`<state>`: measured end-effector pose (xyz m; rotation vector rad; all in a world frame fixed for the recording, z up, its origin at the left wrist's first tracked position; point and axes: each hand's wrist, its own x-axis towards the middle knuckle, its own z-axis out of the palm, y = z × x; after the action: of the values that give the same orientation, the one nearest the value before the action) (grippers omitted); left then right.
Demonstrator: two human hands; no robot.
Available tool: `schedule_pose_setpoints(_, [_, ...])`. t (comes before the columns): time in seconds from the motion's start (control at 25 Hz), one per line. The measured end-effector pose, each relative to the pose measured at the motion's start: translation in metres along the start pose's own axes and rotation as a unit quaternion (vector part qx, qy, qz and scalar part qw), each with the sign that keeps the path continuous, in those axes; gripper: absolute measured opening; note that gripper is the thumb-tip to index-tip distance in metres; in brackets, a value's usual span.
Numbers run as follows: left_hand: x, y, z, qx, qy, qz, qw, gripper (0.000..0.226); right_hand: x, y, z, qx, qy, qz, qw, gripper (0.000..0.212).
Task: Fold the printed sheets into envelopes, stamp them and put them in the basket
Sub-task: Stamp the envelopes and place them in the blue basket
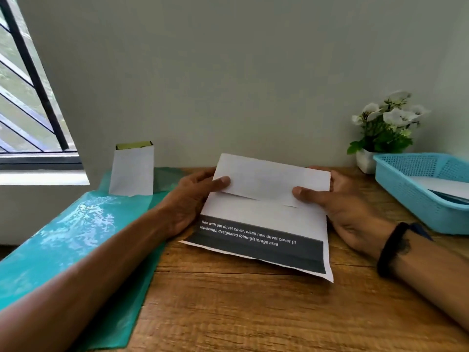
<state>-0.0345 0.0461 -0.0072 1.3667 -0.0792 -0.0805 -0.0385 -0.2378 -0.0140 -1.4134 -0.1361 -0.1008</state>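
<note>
A printed sheet (264,219) with a dark band of white text along its near edge is held above the wooden table (253,313). Its far part is folded over toward me. My left hand (193,201) grips the sheet's left side, thumb on top of the folded flap. My right hand (340,201) grips the right side in the same way, a black band on its wrist. The blue plastic basket (406,184) stands at the right with white paper inside it.
A glossy teal plastic sheet (76,237) covers the table's left side. A white envelope pack (133,171) leans against the wall behind it. A small white pot of white flowers (380,133) stands by the basket. A barred window (28,97) is at far left.
</note>
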Motion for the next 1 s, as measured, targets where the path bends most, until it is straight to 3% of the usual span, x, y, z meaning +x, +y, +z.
schedule_pose_setpoints(0.12, [-0.001,-0.006,0.008,0.081,0.031,0.016,0.996,0.031,0.001,0.005,-0.005,-0.011,0.013,0.001,1.000,0.046])
schedule_pose_setpoints(0.36, [-0.001,-0.002,0.003,0.117,0.061,0.054,0.990,0.033,-0.001,-0.013,-0.004,-0.008,-0.088,0.058,0.994,0.051])
schedule_pose_setpoints(0.56, [-0.010,-0.001,0.005,0.114,-0.017,-0.012,0.993,0.039,-0.004,-0.009,-0.002,0.014,-0.006,0.033,0.999,0.044])
schedule_pose_setpoints(0.84, [-0.010,0.003,-0.005,0.015,-0.029,-0.019,0.999,0.031,-0.005,-0.012,0.008,-0.055,0.029,-0.029,0.998,0.025])
schedule_pose_setpoints(1.0, [-0.009,0.003,0.000,0.002,-0.016,-0.028,0.999,0.025,0.003,-0.009,0.006,0.023,0.015,0.038,0.999,0.023])
